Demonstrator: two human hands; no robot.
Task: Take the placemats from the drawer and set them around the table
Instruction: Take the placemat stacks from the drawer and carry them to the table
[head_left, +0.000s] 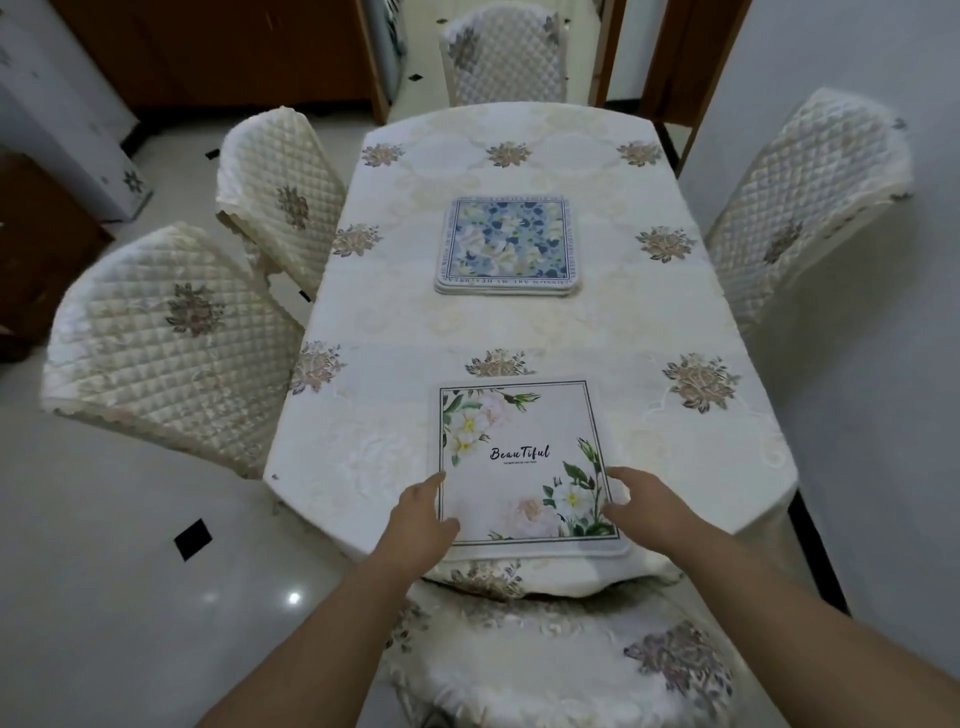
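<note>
Head: placemat (524, 462) between left fingers (431, 486), right fingers (621, 480).

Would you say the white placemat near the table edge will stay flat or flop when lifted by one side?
Probably fairly stiff: the white placemat lies dead flat with crisp, even edges. Likely light, since it looks thin. It may slide readily on the smooth-looking tablecloth.

The forearms (332, 623) are bare, as are the left hand (423, 512) and right hand (636, 501).
</note>
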